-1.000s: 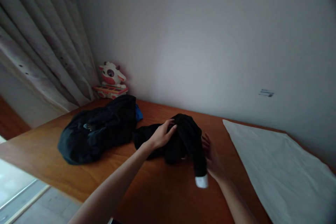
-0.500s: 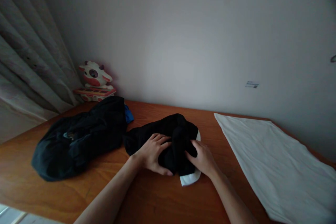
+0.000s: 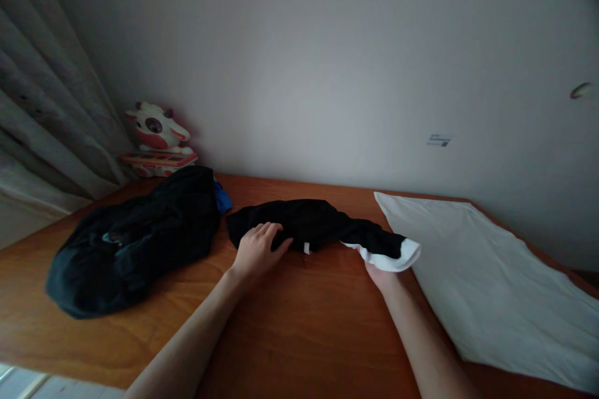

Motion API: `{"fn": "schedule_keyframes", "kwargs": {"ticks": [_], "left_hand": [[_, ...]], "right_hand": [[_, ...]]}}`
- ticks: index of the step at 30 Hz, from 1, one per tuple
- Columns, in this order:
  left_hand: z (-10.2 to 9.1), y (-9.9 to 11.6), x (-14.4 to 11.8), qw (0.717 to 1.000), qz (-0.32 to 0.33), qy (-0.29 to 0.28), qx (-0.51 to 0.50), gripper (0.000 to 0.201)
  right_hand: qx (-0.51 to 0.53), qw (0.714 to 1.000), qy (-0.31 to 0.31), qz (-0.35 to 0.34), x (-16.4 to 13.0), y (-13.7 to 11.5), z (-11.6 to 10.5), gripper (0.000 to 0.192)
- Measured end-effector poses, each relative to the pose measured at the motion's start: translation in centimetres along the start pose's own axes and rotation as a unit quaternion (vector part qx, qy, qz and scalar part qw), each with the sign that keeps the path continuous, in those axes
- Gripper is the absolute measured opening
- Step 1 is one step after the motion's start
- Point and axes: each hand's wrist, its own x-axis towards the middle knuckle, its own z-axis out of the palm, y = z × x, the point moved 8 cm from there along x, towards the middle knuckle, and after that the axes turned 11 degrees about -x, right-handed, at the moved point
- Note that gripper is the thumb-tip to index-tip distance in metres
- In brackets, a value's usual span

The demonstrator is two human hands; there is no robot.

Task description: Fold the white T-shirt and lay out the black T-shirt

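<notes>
A black garment [image 3: 304, 218] with white trim lies bunched in a long strip across the middle of the wooden table. A small white tag [image 3: 306, 248] shows at its near edge. My left hand [image 3: 257, 250] is loosely closed on the garment's left part, fingers bent over the cloth and thumb pointing right. At the other end, my right hand [image 3: 380, 274] is under the white-trimmed part and holds it up a little. Cloth hides most of the right fingers.
To the left lies a dark garment [image 3: 135, 243] with a blue piece [image 3: 223, 197] at its far end. Behind it stands a cow toy with a keyboard [image 3: 156, 140], near the curtain [image 3: 42, 87]. White cloth [image 3: 486, 280] is spread at the right, by the wall.
The black garment has gone from a bunched heap to a longer strip. My right hand has moved right with the white-trimmed end; my left hand has shifted slightly left.
</notes>
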Motion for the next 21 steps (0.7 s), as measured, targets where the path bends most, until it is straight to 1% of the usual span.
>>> {"fn": "schedule_keyframes", "kwargs": {"ticks": [2,3,4,6,7,9,10,12,14,15,16,17,18,21], "left_hand": [[0.8,0.0,-0.4,0.999,-0.018,-0.017,0.031,0.062],[1.2,-0.3,-0.6,0.998,-0.036,-0.019,0.042,0.07],[1.7,-0.7,-0.7,0.997,-0.06,-0.02,0.046,0.07],[2.5,-2.0,-0.9,0.993,-0.11,-0.027,0.026,0.055],[2.9,-2.6,-0.9,0.992,-0.126,-0.027,0.0,0.047],[3.1,-3.6,-0.5,0.987,-0.136,-0.014,-0.089,0.042],[3.0,-3.9,-0.3,0.98,-0.135,-0.003,-0.149,0.041],[2.3,-4.3,0.1,0.95,-0.143,0.027,-0.278,0.036],[1.6,-4.4,0.1,0.906,-0.17,0.064,-0.384,0.033],[1.3,-4.3,0.0,0.885,-0.184,0.081,-0.419,0.035],[1.1,-4.1,-0.1,0.87,-0.196,0.092,-0.444,0.038],[1.2,-3.7,-0.3,0.859,-0.203,0.092,-0.46,0.041],[1.3,-3.1,-0.4,0.854,-0.205,0.081,-0.471,0.042],[2.2,-1.4,-0.6,0.847,-0.191,0.031,-0.495,0.044]], "right_hand": [[0.0,0.999,0.032,0.008,-0.3,-0.2,-0.3,0.041],[-0.004,0.999,0.039,0.007,-0.5,-0.5,-0.3,0.04],[-0.016,0.999,0.035,-0.005,-0.7,-1.1,-0.1,0.039],[-0.055,0.997,0.009,-0.053,-1.3,-2.7,0.6,0.039],[-0.079,0.993,-0.008,-0.085,-1.6,-3.6,1.0,0.04],[-0.129,0.981,-0.039,-0.141,-2.3,-5.2,1.8,0.046],[-0.147,0.975,-0.052,-0.158,-2.6,-5.7,2.2,0.052],[-0.175,0.965,-0.079,-0.179,-3.1,-6.3,2.8,0.074],[-0.19,0.958,-0.099,-0.19,-3.5,-6.7,3.3,0.095],[-0.194,0.956,-0.108,-0.192,-3.6,-6.8,3.6,0.1],[-0.195,0.955,-0.117,-0.191,-3.8,-6.8,3.9,0.102],[-0.195,0.954,-0.129,-0.188,-3.9,-6.8,4.3,0.097],[-0.19,0.954,-0.143,-0.182,-4.1,-6.7,4.7,0.088],[-0.145,0.961,-0.185,-0.147,-4.3,-6.4,5.7,0.043]]}}
